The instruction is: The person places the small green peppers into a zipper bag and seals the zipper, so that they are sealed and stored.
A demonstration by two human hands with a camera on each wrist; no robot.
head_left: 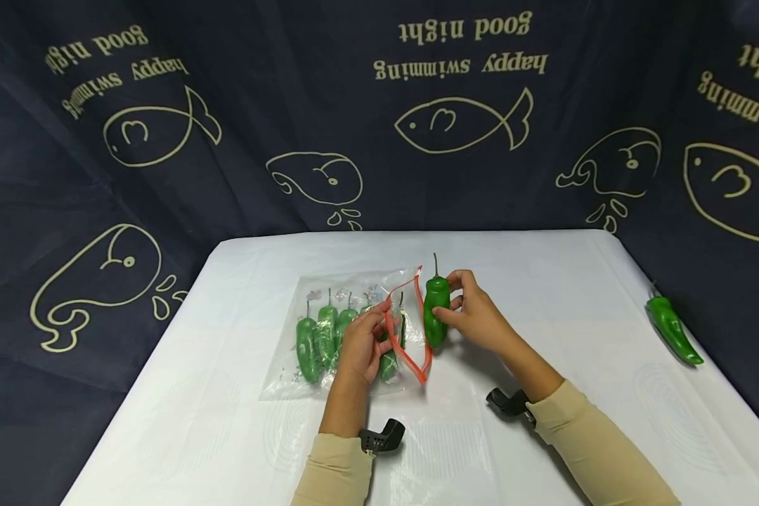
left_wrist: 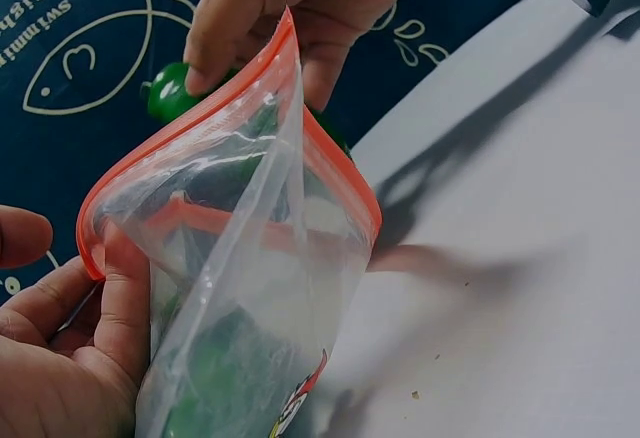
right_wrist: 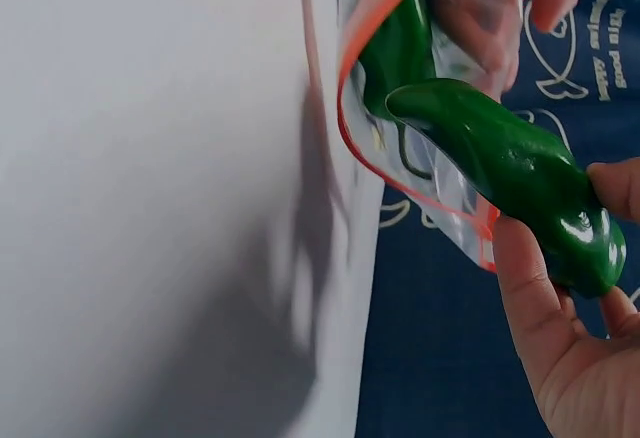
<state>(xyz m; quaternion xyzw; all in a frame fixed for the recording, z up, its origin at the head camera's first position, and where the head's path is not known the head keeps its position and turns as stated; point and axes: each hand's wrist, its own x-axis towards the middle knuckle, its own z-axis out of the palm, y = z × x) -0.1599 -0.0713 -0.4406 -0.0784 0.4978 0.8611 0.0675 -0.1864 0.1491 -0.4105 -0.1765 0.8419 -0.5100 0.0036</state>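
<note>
Green pepper point(head_left: 437, 323): long and glossy, in the right hand point(head_left: 474, 316), just outside the mouth of the clear bag point(head_left: 284, 379); from up here its thin stem points away from the person.
Right grip: pinching that pepper, thumb on one side and fingers on the other.
Pepper and bag mouth: the narrow end sits right by the red rim point(head_left: 423, 377); I can't tell whether the two touch.
Left hand point(head_left: 359, 344): at the bag's mouth, one finger behind the film and others curled outside, the thumb standing off to the side.
Left grip: fingers closed about the rim, which gapes wide.
Clear bag: lying on the desk point(head_left: 544, 281), opening turned toward the right hand, a little printing on its film.
Bagged peppers point(head_left: 306, 344): several green ones, most of them side by side with stems pointing away from the person; the left hand partly covers them.
Loose pepper point(head_left: 673, 330): near the desk's right edge, well apart from the bag.
Sleeves point(head_left: 338, 464): beige, with a black device point(head_left: 382, 436) at each wrist.
Backdrop cloth point(head_left: 329, 84): dark blue, fish and whale outlines, its "good night" and "happy swimming" lettering upside down.
</note>
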